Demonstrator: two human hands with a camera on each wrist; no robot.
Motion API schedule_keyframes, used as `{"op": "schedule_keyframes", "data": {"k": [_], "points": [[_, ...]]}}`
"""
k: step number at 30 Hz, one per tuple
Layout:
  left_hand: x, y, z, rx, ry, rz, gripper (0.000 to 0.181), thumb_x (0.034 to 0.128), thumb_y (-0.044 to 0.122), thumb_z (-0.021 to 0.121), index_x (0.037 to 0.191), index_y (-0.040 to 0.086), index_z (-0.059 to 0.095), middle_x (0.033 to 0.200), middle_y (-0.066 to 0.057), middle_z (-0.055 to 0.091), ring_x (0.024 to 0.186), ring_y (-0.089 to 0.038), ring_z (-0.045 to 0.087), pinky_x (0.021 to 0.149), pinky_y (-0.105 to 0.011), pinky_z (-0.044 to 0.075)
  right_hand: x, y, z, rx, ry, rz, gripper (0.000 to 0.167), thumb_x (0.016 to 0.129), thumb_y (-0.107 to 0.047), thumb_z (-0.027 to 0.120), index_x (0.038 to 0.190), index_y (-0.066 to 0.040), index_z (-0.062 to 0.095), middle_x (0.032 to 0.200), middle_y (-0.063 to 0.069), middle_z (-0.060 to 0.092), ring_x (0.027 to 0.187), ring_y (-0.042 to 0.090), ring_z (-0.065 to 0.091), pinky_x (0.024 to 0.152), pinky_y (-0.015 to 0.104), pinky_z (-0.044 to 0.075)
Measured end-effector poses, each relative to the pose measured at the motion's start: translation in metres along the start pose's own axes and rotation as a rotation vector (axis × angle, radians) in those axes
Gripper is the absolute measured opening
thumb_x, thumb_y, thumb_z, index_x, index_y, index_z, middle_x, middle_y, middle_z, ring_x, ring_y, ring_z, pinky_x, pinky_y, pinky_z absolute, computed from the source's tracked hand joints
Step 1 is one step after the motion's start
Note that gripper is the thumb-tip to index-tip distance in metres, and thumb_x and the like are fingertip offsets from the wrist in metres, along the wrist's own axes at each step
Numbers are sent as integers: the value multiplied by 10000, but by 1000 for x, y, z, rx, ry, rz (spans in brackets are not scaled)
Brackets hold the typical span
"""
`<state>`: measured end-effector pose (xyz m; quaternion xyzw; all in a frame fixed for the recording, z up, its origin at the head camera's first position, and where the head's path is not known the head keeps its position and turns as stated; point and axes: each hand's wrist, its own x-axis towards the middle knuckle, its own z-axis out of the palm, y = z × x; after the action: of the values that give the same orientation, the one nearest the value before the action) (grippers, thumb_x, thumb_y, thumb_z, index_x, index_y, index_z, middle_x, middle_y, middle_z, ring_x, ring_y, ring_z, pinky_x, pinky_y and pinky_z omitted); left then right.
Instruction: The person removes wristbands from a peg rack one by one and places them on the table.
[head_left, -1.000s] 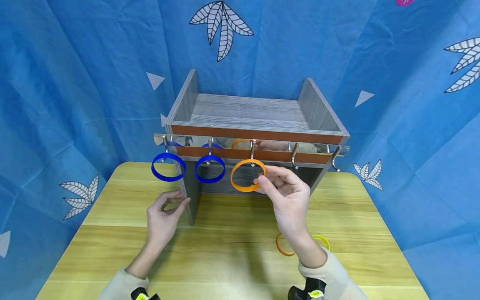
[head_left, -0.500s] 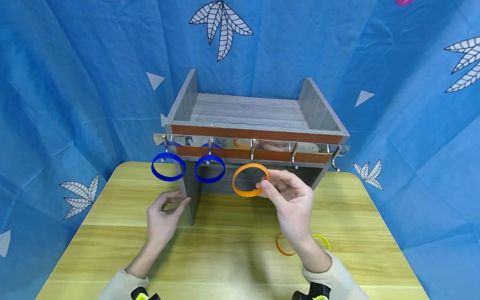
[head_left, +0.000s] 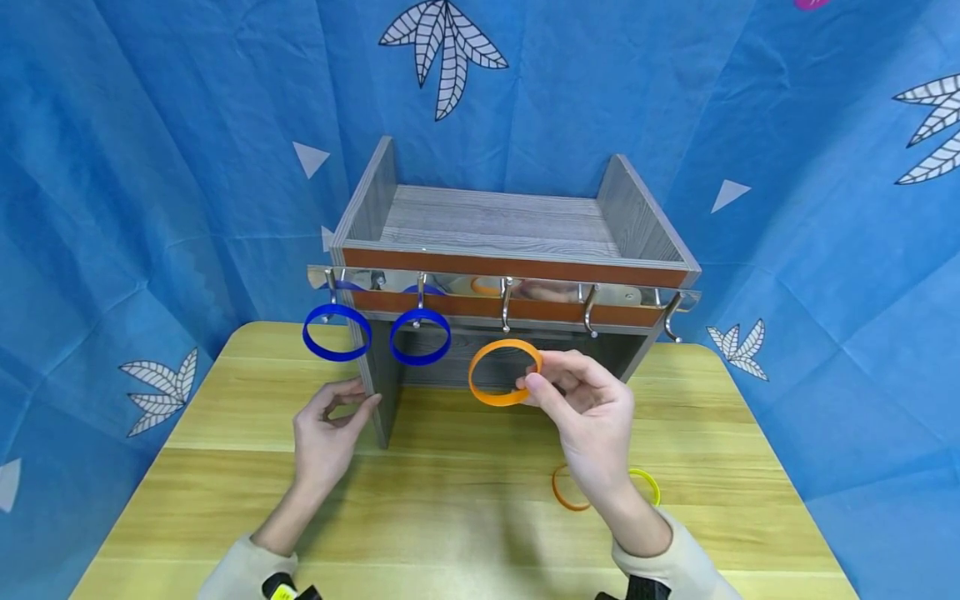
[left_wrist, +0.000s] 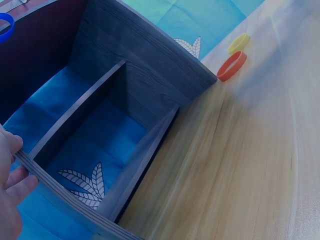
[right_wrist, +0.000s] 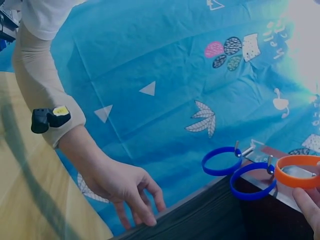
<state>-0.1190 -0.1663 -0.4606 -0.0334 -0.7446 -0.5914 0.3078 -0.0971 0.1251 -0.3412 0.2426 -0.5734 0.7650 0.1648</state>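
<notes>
My right hand (head_left: 592, 417) pinches an orange wristband (head_left: 495, 401) between thumb and fingers, below the middle hook (head_left: 506, 312) and apart from it. With thumb and fingers, my left hand (head_left: 327, 429) grips the front edge of the left side panel (head_left: 382, 421) of a grey wooden shelf. Two blue wristbands, one (head_left: 337, 356) on the far-left hook and another (head_left: 420, 361) on the second hook, hang from the metal hook rail (head_left: 465, 283). In the right wrist view the orange wristband (right_wrist: 295, 183) shows beside the blue ones, with only part of my right hand visible.
Two hooks (head_left: 590, 312) (head_left: 670, 321) on the rail's right side hold nothing. On the wooden table (head_left: 225, 467) lie a darker orange wristband (head_left: 557, 493) and a yellow one (head_left: 656, 485), both partly behind my right forearm. Blue patterned cloth (head_left: 600, 83) surrounds the table.
My right hand has moved down and slightly right with the orange wristband, from in front of the middle hook to below it. The left hand stays on the panel.
</notes>
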Motion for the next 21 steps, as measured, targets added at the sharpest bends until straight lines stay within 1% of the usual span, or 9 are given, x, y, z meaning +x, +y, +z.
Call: {"op": "schedule_keyframes", "data": {"k": [3,6,9,13,17,21], "points": [[0,0,0,-4,-1,3,204,853,-75,822,1034,-3,759,953,184,723,854,56,699,683,-136,640,-3,0,-2,-35,-4,18,318,933,101,719,1129,-147,757,981,-22,780,865,106,779,766,316,701],[0,0,0,-7,-1,8,203,855,-76,821,1034,-3,760,955,196,721,855,55,699,683,-135,640,-4,0,-4,-51,-9,36,330,931,104,720,1125,-160,758,980,-26,780,864,103,779,773,331,702],[0,0,0,-4,0,11,204,852,-78,822,1032,-4,760,954,178,724,852,56,697,678,-132,638,-7,2,-6,-53,-14,43,337,930,113,713,1126,-157,758,981,-30,782,865,101,778,777,349,703],[0,0,0,-5,3,7,206,851,-82,821,1032,-6,759,954,194,721,853,60,695,678,-128,636,-9,4,-11,-43,-9,57,339,934,116,708,1123,-160,761,977,-38,785,863,103,779,772,339,701],[1,0,0,-7,2,4,207,850,-85,820,1032,-9,760,954,230,713,855,63,695,681,-128,636,-11,6,-16,-16,11,105,329,928,139,699,1113,-126,764,962,-26,785,853,126,779,770,333,702],[1,0,1,-7,3,1,212,844,-88,824,1031,-12,760,953,233,712,852,66,695,680,-129,636,-15,9,-20,-21,34,162,309,925,151,692,1099,-96,758,947,-19,781,846,124,778,774,337,702]]}}
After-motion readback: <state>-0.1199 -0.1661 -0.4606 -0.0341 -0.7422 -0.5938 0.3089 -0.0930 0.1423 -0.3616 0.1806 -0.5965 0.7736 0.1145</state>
